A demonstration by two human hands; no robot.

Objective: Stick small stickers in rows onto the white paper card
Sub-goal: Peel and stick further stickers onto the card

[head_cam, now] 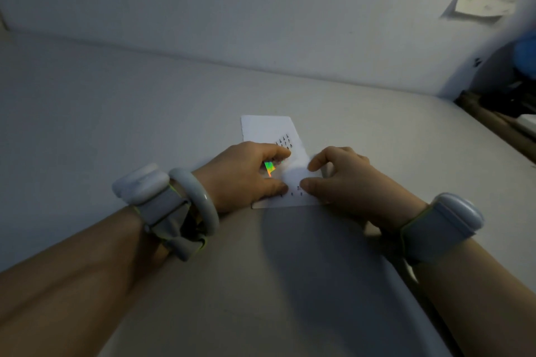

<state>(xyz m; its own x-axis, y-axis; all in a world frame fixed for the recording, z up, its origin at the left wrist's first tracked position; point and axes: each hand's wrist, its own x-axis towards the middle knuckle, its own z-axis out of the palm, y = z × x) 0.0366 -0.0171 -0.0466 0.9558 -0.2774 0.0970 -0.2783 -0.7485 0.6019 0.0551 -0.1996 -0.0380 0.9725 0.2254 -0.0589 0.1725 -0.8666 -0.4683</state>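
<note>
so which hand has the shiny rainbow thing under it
The left hand, the one with the pale bangle on its wrist. An iridescent strip glints under its fingers; nothing shiny shows under the right hand.

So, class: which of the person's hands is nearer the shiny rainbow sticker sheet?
Left. The left hand holds the rainbow sticker sheet under its curled fingers; the right hand rests beside it on the white card.

White paper card [268, 129] lay on grey table [116, 124]; left hand [243, 175] on card's left, right hand [342, 180] on its right, sticker rows [284, 142] btwn, twd far end.
</note>
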